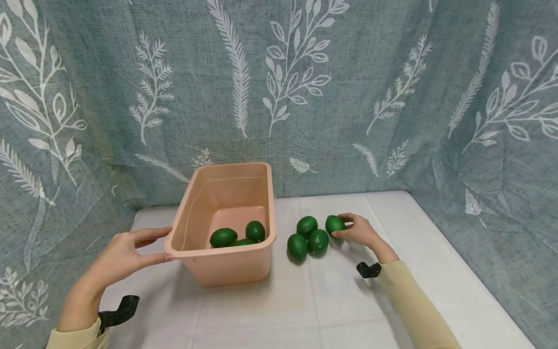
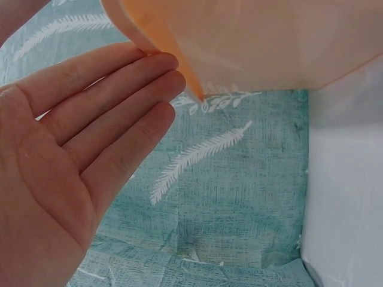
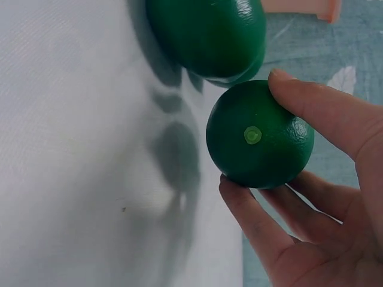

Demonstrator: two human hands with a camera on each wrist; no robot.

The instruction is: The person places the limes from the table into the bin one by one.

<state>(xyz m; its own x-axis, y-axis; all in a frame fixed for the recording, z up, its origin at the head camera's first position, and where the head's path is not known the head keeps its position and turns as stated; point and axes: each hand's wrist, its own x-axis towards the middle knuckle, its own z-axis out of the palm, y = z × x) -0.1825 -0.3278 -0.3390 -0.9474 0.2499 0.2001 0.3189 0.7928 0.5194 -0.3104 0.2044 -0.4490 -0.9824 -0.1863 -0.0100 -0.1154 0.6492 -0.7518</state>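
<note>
At the right of a small group of limes, my right hand [image 1: 358, 230] grips one lime [image 1: 334, 226] between thumb and fingers. In the right wrist view, that lime [image 3: 257, 134] shows its pale round stem mark, and another lime [image 3: 209, 33] lies beyond it. Three more limes sit close together on the table, among them a front-left lime [image 1: 298, 247]. My left hand [image 1: 124, 254] touches the left rim of a peach-coloured plastic bin [image 1: 226, 264]. In the left wrist view, its fingers [image 2: 131, 122] are straight against the bin's edge. Several limes lie inside the bin, such as one [image 1: 224, 238].
A white cloth [image 1: 279, 315] covers the table. Behind it and along both sides hangs a blue-green curtain [image 1: 196, 97] with white leaf prints; the bin stands near it. Black wrist mounts [image 1: 119, 310] project from both sleeves.
</note>
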